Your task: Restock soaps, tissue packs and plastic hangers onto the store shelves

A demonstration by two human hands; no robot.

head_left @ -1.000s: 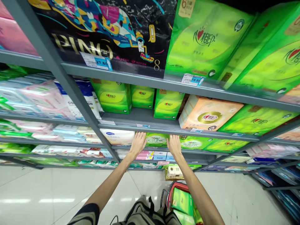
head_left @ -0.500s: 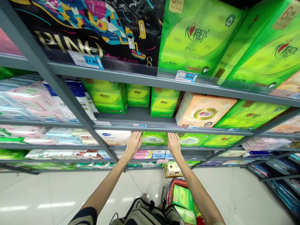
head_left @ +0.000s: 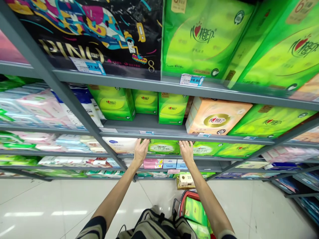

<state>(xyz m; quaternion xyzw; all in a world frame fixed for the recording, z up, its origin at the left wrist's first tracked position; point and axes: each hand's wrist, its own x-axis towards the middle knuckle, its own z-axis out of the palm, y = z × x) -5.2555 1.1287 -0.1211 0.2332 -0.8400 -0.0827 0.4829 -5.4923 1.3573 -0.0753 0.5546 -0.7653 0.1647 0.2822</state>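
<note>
On the shelf below the middle one lies a green tissue pack (head_left: 163,147) with pale lettering, framed by both my hands. My left hand (head_left: 141,150) is at its left end, with the fingers bent over the edge beside a white pack (head_left: 121,144). At the right end, my right hand (head_left: 186,150) has its fingers curled over the edge, against another green tissue pack (head_left: 203,148). A ring shows on one right finger. The fingertips of both hands are partly hidden in the gaps between packs.
Above, a grey shelf (head_left: 139,127) carries green packs and an orange tissue pack (head_left: 219,116). A black pack (head_left: 99,33) stands higher up. By my feet, a red basket (head_left: 182,201) holds green packs. A gold-wrapped pack (head_left: 185,181) sits on the tiled floor.
The view has shifted slightly. My hands stay at the two ends of the green tissue pack, with the left fingers a little more spread.
</note>
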